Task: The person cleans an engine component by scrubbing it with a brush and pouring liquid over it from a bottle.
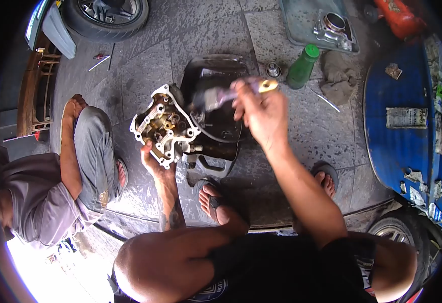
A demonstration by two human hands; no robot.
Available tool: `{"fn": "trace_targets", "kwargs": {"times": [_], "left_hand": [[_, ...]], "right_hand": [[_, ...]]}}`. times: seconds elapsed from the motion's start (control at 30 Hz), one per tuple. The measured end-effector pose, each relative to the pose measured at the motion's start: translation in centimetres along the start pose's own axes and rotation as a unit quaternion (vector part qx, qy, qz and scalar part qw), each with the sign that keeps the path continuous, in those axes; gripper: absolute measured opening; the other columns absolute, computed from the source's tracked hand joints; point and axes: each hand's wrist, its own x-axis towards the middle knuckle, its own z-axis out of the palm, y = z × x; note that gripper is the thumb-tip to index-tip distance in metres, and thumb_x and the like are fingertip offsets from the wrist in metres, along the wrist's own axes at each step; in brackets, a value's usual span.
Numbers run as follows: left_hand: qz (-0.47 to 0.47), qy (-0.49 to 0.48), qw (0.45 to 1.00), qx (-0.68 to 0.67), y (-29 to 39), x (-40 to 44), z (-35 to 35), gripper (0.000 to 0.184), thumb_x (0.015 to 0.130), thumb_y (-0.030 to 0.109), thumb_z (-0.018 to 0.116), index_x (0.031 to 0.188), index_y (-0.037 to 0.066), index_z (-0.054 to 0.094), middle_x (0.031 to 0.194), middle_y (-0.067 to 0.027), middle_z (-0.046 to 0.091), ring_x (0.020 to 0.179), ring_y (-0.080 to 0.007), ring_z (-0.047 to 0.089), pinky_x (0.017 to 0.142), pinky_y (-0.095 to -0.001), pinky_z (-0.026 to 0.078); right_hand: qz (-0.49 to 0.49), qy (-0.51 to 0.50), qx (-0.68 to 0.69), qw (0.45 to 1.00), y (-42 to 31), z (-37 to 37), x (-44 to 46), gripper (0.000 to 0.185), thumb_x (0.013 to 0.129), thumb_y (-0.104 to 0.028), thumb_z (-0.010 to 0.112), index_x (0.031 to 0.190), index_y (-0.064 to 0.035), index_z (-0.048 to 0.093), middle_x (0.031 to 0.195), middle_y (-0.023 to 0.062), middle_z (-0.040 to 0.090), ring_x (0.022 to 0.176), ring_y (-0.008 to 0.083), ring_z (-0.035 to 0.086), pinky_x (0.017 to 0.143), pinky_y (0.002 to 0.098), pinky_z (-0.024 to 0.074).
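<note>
My left hand [156, 164] grips the lower edge of an engine cylinder head [166, 132], tilted so its oily inner side with valve parts faces up toward me. A paintbrush [222, 97] with a purple handle and yellow end is in my closed right hand [265, 113]. Its dark bristles, blurred, point left toward the cylinder head, apart from it or just short of touching; I cannot tell which. Under both lies a black plastic basin [215, 64] that looks cut from a jerrycan, with dark wet contents partly hidden by the head and brush.
Right of the basin stand a green bottle [303, 68] and a small metal part [273, 69], near a grey rag [338, 78] and a screwdriver [327, 100]. A tray [294, 31] holds an engine cylinder [334, 31]. A blue drum [382, 146] borders the right; a person [44, 187] sits left.
</note>
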Motion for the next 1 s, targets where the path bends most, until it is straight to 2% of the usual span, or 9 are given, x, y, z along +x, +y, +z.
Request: {"fn": "trace_targets", "kwargs": {"times": [0.33,0.47,0.5,0.63,0.73,0.87,0.93,0.97,1.0], "left_hand": [[0.028,-0.040,0.997,0.061,0.6,0.1,-2.4,0.064,0.076,0.023,0.062,0.133,-0.003,0.046,0.122,-0.0213,0.060,0.106,-0.0353,0.063,0.093,-0.0460,0.053],[0.026,-0.055,0.995,0.076,1.0,0.1,-3.0,0.065,0.076,0.023,0.062,0.133,-0.004,0.046,0.122,-0.0222,0.060,0.105,-0.0364,0.064,0.094,-0.0464,0.053],[0.027,-0.055,0.995,0.075,1.0,0.0,-3.2,0.065,0.076,0.023,0.062,0.133,-0.004,0.046,0.122,-0.0225,0.060,0.105,-0.0367,0.064,0.094,-0.0465,0.053],[0.036,-0.006,0.999,0.018,0.4,0.2,-4.0,0.069,0.074,0.020,0.060,0.136,-0.003,0.042,0.124,-0.0220,0.058,0.108,-0.0371,0.062,0.093,-0.0483,0.053],[0.056,0.003,0.998,0.002,0.4,-0.1,-3.3,0.066,0.075,0.019,0.061,0.133,-0.007,0.043,0.119,-0.0243,0.061,0.102,-0.0374,0.065,0.090,-0.0465,0.056],[0.058,0.042,0.997,-0.012,0.1,-0.2,-3.9,0.064,0.074,0.023,0.064,0.131,-0.003,0.047,0.119,-0.0204,0.062,0.102,-0.0336,0.065,0.089,-0.0438,0.055],[0.054,0.036,0.998,-0.016,0.0,0.1,-4.5,0.062,0.074,0.024,0.063,0.129,-0.001,0.050,0.118,-0.0184,0.063,0.100,-0.0320,0.065,0.088,-0.0423,0.054],[0.053,0.041,0.998,-0.019,-0.1,0.1,-4.3,0.062,0.074,0.024,0.063,0.129,-0.001,0.050,0.118,-0.0181,0.063,0.101,-0.0319,0.065,0.090,-0.0420,0.053],[0.050,0.046,0.997,-0.020,-0.2,-0.1,-4.2,0.062,0.074,0.024,0.063,0.129,0.000,0.050,0.118,-0.0178,0.063,0.101,-0.0319,0.064,0.091,-0.0417,0.052]], "right_hand": [[0.000,-0.154,-0.104,0.983,-2.1,1.4,1.6,0.017,0.094,-0.019,0.063,0.094,-0.0023,0.068,0.066,0.0031,0.063,0.052,0.0079,0.059,0.042,0.0223,0.0417],[-0.053,-0.160,-0.316,0.934,-3.1,0.0,3.4,0.020,0.092,-0.019,0.064,0.087,-0.0004,0.067,0.062,0.0038,0.064,0.050,0.0106,0.060,0.048,0.0261,0.0463],[-0.097,-0.124,-0.286,0.945,-2.8,-0.1,3.3,0.021,0.089,-0.021,0.061,0.081,-0.0024,0.066,0.064,0.0173,0.064,0.058,0.0287,0.066,0.058,0.0398,0.0482],[-0.051,-0.008,-0.247,0.968,1.4,-0.1,2.7,0.015,0.090,-0.018,0.062,0.087,-0.0033,0.066,0.060,0.0132,0.062,0.049,0.0240,0.062,0.048,0.0358,0.0432],[-0.185,-0.039,-0.253,0.949,7.0,0.4,1.3,0.011,0.089,-0.017,0.063,0.089,-0.0060,0.065,0.067,0.0170,0.064,0.061,0.0350,0.066,0.055,0.0420,0.0510],[-0.135,-0.121,-0.395,0.901,6.8,0.7,1.2,0.017,0.089,-0.022,0.064,0.083,-0.0065,0.066,0.066,0.0173,0.064,0.062,0.0391,0.063,0.056,0.0447,0.0529],[-0.031,-0.088,-0.358,0.929,2.8,0.4,1.8,0.017,0.090,-0.021,0.067,0.093,-0.0049,0.069,0.068,0.0111,0.068,0.051,0.0179,0.062,0.049,0.0315,0.0482],[-0.007,-0.054,-0.209,0.976,3.2,0.3,2.0,0.018,0.094,-0.019,0.063,0.097,-0.0025,0.069,0.068,0.0036,0.066,0.049,0.0061,0.052,0.045,0.0222,0.0416],[-0.011,-0.046,-0.105,0.993,0.5,0.7,1.6,0.017,0.097,-0.016,0.059,0.099,-0.0005,0.067,0.073,0.0026,0.065,0.051,0.0045,0.052,0.045,0.0196,0.0412]]}}
